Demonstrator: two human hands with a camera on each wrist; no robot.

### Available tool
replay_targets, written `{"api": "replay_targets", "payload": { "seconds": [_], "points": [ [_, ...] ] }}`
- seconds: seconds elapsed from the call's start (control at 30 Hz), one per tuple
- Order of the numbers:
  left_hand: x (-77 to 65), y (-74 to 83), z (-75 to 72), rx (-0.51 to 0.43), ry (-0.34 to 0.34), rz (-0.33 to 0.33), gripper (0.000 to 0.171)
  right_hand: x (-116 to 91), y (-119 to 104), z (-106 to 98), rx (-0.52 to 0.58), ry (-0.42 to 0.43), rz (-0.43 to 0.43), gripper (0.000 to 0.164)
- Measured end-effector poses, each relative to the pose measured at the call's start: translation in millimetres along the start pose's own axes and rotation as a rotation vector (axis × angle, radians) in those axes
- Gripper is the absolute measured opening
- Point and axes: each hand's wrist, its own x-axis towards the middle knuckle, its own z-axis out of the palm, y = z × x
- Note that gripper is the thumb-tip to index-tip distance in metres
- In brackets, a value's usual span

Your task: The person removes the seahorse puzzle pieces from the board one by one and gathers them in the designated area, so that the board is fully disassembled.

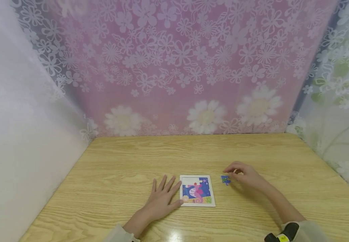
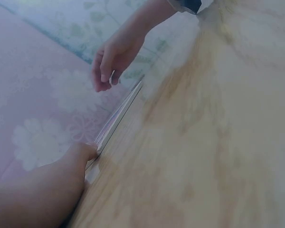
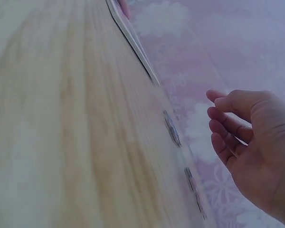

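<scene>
A square jigsaw puzzle (image 1: 204, 192) with a white border lies flat on the table, showing a pink seahorse on blue. Its upper left part is a blank white area. My left hand (image 1: 161, 202) rests with spread fingers at the puzzle's left edge, thumb and a fingertip touching the border. Just right of the puzzle lies a blue puzzle piece (image 1: 225, 179) with green on it. Above it hovers my right hand (image 1: 245, 175), fingers loosely bent and nothing visible between them. In the right wrist view, a second flat puzzle piece (image 3: 195, 194) lies below that hand.
The wood-grain table (image 1: 126, 158) reaches back to a pink flowered curtain (image 1: 168, 67). Pale cloth hangs on the left (image 1: 26, 117), and flowered cloth (image 1: 341, 111) on the right. A black band (image 1: 283, 233) sits around my right wrist.
</scene>
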Motion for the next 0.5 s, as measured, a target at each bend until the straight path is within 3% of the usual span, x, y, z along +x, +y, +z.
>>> {"api": "replay_targets", "payload": {
  "seconds": [0.5],
  "points": [
    [-0.1,0.6,0.1,0.015,0.008,0.002,0.066,35,-14,33,0.049,-0.151,-0.006,0.015]
  ]
}}
